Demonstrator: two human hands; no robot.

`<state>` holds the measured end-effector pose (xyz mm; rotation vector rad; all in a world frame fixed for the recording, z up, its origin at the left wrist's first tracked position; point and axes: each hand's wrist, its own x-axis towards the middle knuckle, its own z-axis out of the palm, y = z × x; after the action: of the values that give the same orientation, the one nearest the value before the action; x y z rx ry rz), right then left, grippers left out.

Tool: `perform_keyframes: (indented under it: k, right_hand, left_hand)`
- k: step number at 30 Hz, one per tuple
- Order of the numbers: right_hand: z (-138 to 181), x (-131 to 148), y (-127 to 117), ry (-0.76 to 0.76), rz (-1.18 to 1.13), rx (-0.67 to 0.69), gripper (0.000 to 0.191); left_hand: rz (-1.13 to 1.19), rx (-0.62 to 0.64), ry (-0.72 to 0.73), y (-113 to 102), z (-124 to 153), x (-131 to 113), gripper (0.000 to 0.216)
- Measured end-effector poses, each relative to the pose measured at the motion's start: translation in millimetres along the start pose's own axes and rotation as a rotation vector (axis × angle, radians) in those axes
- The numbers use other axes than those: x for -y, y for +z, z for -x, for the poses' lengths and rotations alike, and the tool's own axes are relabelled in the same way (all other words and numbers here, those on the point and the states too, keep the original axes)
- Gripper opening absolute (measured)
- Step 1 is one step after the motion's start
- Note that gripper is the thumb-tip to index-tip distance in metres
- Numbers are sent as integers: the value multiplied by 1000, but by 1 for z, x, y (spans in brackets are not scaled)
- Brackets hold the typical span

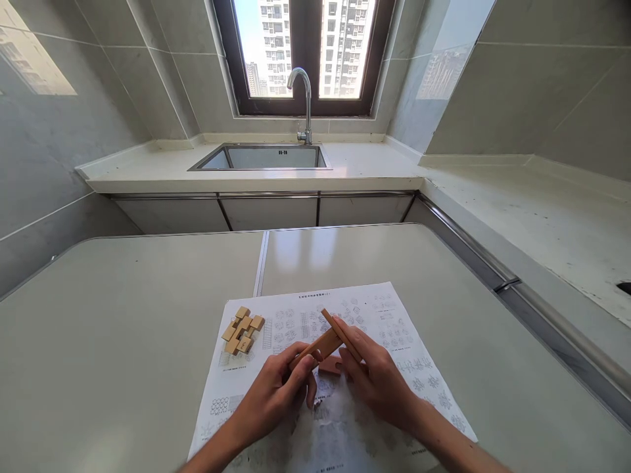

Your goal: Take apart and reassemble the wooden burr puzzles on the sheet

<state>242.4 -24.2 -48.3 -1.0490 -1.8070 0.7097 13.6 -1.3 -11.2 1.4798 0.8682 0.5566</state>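
Note:
Over a printed sheet [296, 315], my left hand [276, 391] pinches a flat wooden puzzle piece [326, 344] that slants up to the right. My right hand [382, 374] grips a narrow wooden strip [331, 320], which crosses the far end of that piece and appears to touch it. Below both, a reddish-brown wooden block [329, 366] shows partly between the hands; I cannot tell whether it is held or lying on the paper. An assembled cluster of light wooden blocks [243, 330] rests on the sheet's upper left.
The sheet lies on a pale glossy table [123, 341] with a seam across its far half. Beyond stands a white counter [374, 161] with a steel sink [276, 169] and a curved faucet [306, 98] below a window. Another counter [557, 223] runs along the right.

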Motion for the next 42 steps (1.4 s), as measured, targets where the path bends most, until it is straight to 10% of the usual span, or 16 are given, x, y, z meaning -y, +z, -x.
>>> perform_keyframes:
  k: [42]
  right_hand:
    - [-1, 7, 5, -83, 80, 43, 64]
  left_hand:
    - [2, -5, -19, 2, 0, -11, 43]
